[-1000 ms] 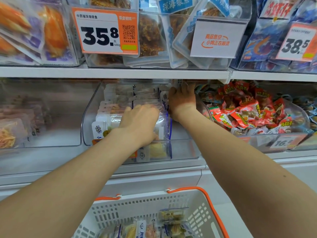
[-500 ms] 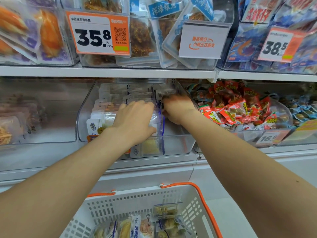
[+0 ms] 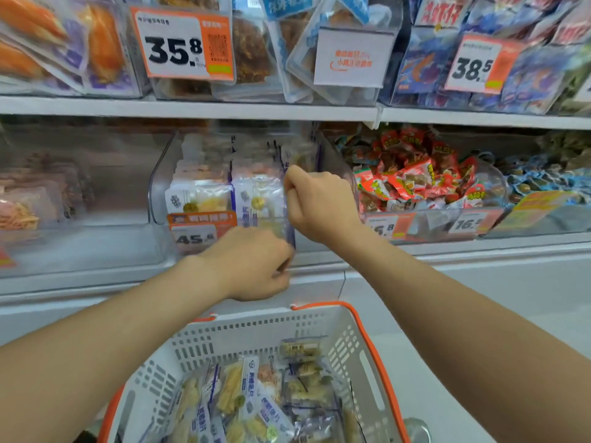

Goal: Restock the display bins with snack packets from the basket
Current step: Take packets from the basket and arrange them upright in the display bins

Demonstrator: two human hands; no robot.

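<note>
Pulling the left hand (image 3: 249, 263) back off the packets (image 3: 204, 196) to just before the bin (image 3: 160, 187), curled, grip impossible to tell. Bringing the right hand (image 3: 319, 203) forward inside the bin, curled beside the packets, pinch unclear. Probably heading next for the basket (image 3: 243, 337) below the bin.

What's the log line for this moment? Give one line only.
step: restocking middle bin | left hand: curled at bin front, grip unclear | right hand: curled against packets in bin | basket: holds more packets

Head-worn, forward-down, near shelf (image 3: 192, 108)
</note>
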